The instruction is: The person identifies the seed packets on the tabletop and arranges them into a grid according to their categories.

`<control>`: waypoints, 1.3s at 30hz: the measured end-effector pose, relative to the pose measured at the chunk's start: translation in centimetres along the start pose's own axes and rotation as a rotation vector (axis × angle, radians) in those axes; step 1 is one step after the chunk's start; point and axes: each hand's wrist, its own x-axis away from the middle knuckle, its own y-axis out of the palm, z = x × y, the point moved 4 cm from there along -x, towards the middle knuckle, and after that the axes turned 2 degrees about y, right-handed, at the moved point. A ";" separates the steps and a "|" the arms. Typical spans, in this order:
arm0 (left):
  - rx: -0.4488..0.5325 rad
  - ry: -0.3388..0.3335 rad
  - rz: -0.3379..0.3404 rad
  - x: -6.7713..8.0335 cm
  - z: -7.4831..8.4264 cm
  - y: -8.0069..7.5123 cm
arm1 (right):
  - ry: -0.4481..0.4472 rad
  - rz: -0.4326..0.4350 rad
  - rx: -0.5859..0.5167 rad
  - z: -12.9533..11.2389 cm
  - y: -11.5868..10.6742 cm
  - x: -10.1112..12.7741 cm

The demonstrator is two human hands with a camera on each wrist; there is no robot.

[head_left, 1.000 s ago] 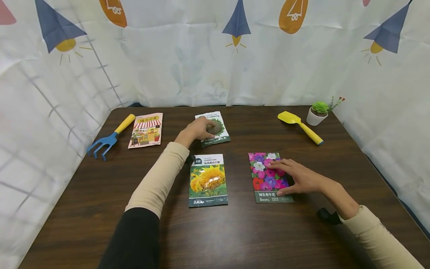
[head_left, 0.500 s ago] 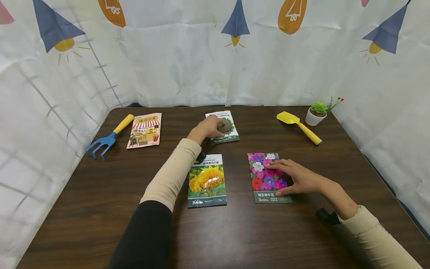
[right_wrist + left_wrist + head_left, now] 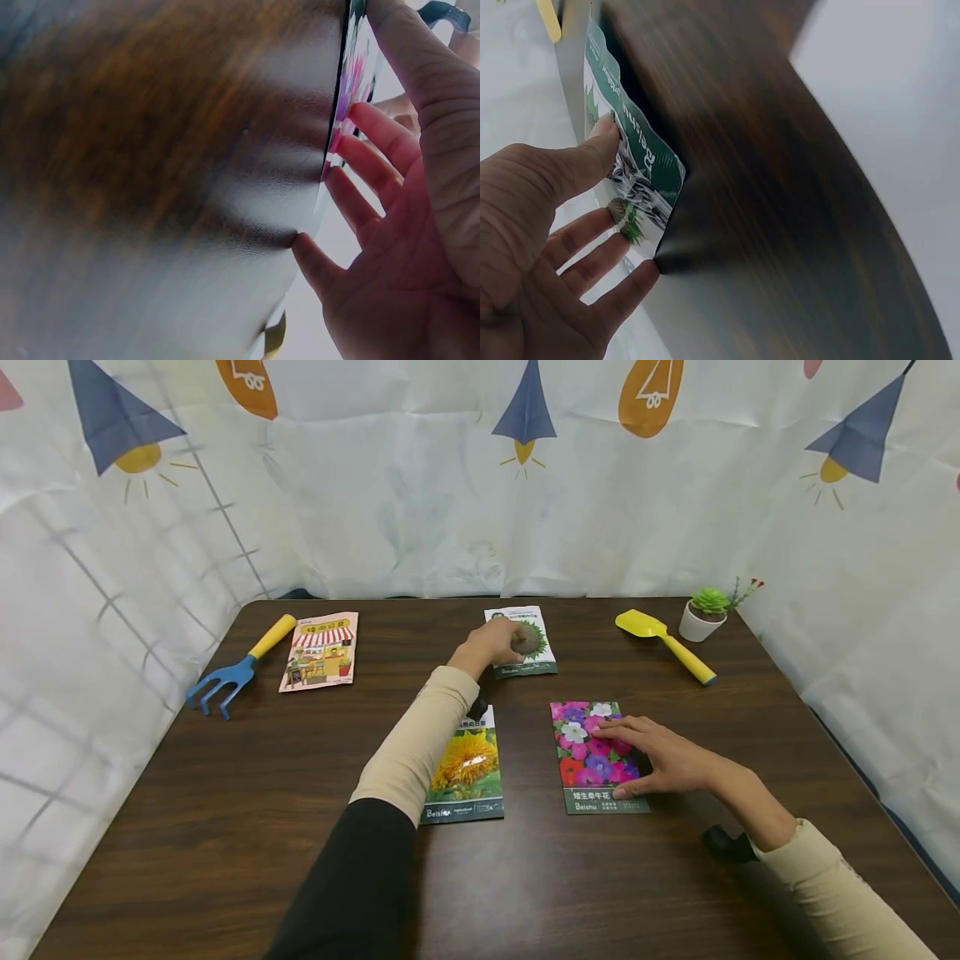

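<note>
Resting on the far green seed packet (image 3: 522,642), the left hand (image 3: 491,645) has its fingers laid nearly straight over the packet's face, thumb at one edge, pressing it to the brown surface (image 3: 225,793) near the back middle. The right hand (image 3: 660,758) lies spread and flat on the pink flower packet (image 3: 592,758), fingertips on the print and thumb at its near edge. The left forearm crosses a sunflower packet (image 3: 468,768) just left of the flower packet. At the back right sit a yellow trowel (image 3: 663,642) and a small potted plant (image 3: 705,612); at the left, a blue rake (image 3: 234,667) and a pink packet (image 3: 320,650).
</note>
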 end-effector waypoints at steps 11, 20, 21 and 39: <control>-0.014 0.030 -0.015 -1.6 2.4 0.7 | -0.015 0.006 -0.005 0.2 0.0 0.0; -0.022 0.071 -0.040 -2.9 3.8 1.4 | 0.001 -0.005 -0.015 0.2 -0.1 0.0; -0.022 0.073 -0.043 -3.0 3.9 1.5 | 0.002 -0.006 -0.016 0.2 -0.1 0.0; -0.078 0.092 -0.077 -4.6 6.2 2.5 | -0.013 0.000 -0.022 0.0 -0.3 0.0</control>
